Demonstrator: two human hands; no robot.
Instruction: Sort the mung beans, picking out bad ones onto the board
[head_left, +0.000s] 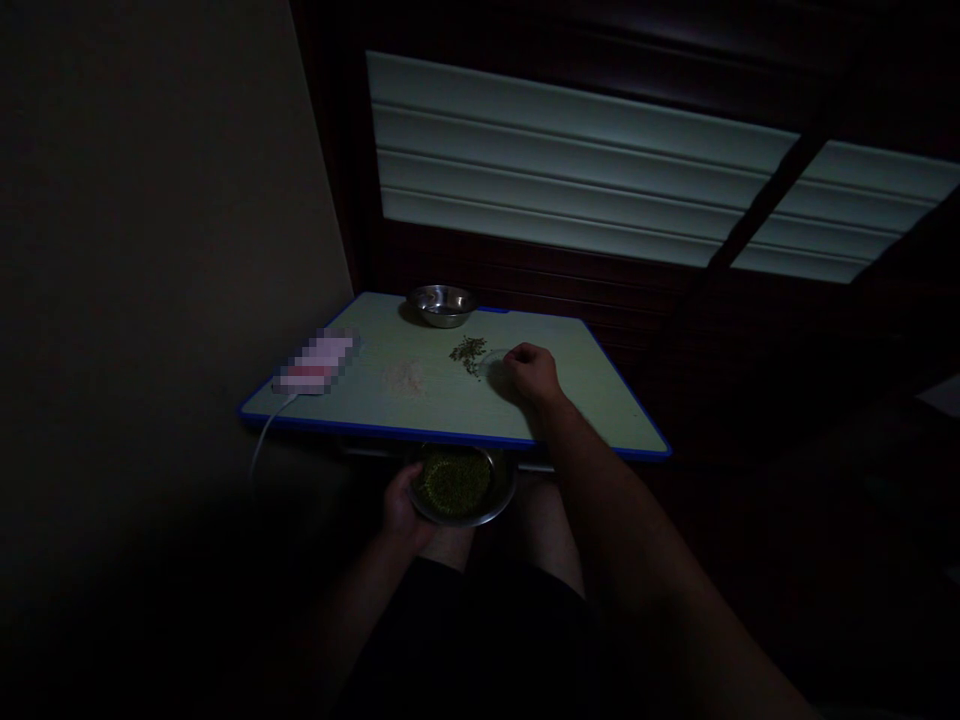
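Note:
My left hand (403, 505) grips the side of a metal bowl (491, 513) just below the table's front edge, above my lap. Small green grains that look like mung beans (455, 482) lie in that bowl. Over the table, my right hand (532, 372) is closed with its fingertips pinched together; what they hold, if anything, is too dark to make out. Beside those fingertips a faint, clear round dish (492, 360) shows on the tabletop. Left of it spreads a loose pile of dark small bits (469, 350). A pale, scattered heap (405, 377) lies further left.
A second metal bowl (442, 307) stands at the back of the pale, blue-edged table (592, 400). At the left edge sits a blurred-out pinkish object (315, 365) with a white cable (264, 432) hanging down. A wall and dark wooden panelling border the table.

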